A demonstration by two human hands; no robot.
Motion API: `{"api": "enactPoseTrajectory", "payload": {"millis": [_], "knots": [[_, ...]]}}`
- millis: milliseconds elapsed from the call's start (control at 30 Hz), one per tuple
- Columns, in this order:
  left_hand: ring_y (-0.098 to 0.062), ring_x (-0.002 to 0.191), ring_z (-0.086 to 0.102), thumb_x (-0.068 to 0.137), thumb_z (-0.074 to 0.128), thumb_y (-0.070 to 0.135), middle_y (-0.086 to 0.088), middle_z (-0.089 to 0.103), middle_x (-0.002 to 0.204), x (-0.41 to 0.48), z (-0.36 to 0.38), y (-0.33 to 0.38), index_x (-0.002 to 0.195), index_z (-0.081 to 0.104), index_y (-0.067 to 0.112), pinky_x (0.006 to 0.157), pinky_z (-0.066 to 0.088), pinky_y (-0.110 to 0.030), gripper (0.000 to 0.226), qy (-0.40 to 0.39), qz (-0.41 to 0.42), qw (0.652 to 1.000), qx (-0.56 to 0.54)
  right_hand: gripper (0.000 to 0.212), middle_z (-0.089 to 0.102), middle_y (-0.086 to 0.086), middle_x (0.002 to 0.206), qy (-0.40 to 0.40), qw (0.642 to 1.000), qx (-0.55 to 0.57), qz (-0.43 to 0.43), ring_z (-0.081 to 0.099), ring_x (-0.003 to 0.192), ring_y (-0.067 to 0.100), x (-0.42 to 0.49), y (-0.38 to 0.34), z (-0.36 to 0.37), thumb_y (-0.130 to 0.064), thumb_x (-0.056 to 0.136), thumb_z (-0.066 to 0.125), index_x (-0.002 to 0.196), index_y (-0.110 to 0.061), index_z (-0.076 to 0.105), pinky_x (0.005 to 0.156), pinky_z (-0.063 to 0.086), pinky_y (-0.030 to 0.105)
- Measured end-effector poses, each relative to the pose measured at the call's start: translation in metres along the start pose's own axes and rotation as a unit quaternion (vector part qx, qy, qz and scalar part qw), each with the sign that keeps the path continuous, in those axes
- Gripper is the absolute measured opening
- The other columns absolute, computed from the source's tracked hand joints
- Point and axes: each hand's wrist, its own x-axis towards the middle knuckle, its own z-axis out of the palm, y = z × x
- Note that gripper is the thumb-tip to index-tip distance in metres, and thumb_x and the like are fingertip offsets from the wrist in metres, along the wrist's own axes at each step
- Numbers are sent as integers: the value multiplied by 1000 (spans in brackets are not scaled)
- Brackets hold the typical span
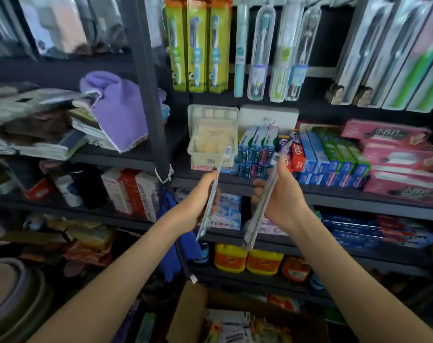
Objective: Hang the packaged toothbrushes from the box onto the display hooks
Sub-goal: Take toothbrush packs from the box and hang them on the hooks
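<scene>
Holding one packaged toothbrush per hand, level with toothpaste shelf (235, 180): left hand (198, 196) grips left pack (221, 167), right hand (282, 194) grips right pack (262, 206), both tilted. Cardboard box (185, 313) below. Step: transfer to hooks. Next: raise packs to hanging toothbrush row (198, 45), align hang-holes; hooks not discernible.

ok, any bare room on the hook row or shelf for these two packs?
Hook row: one dark back-panel gap between the clear plastic toothbrush cases and the grey boxed toothbrush packs. Shelf below: bare strip between the dark upright post and the white plastic basket. Crowded: yellow-green toothbrush cards hang edge to edge; toothpaste boxes fill the shelf right of the basket.
</scene>
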Motion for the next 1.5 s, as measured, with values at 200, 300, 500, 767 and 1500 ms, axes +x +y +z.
{"api": "enactPoseTrajectory", "payload": {"millis": [200,300,500,767,1500], "knots": [[-9,60,55,85,58,50,-6,55,84,25,-33,7,101,53,-5,61,45,-24,58,-81,87,992,31,16,62,6,99,1,993,-97,-62,59,86,19,9,4,29,-27,97,52,107,-19,61,80,48,31],[-20,101,67,72,68,41,-2,70,111,33,-34,12,114,58,13,93,52,-41,51,-114,120,986,-4,25,69,8,114,-27,989,-113,-88,65,104,23,12,0,32,-21,98,50,119,-16,63,86,54,37],[-23,98,70,88,64,11,-6,73,105,40,-14,26,111,64,11,90,53,-44,23,-163,156,974,-25,31,68,19,113,23,973,-155,-167,67,101,33,19,-18,35,-7,93,56,124,-2,54,81,57,47],[-22,104,68,85,69,18,-4,72,109,43,17,53,119,62,13,96,49,-46,35,-202,159,966,-38,26,69,15,110,20,948,-191,-254,68,94,26,22,-57,37,-5,95,53,120,-4,53,78,58,38],[-10,89,69,85,71,14,3,71,106,69,187,129,116,58,19,69,53,-25,34,-53,257,963,-61,39,63,1,124,113,842,-409,-334,63,110,24,19,-190,-87,-29,96,51,135,-27,48,96,50,51]]}}
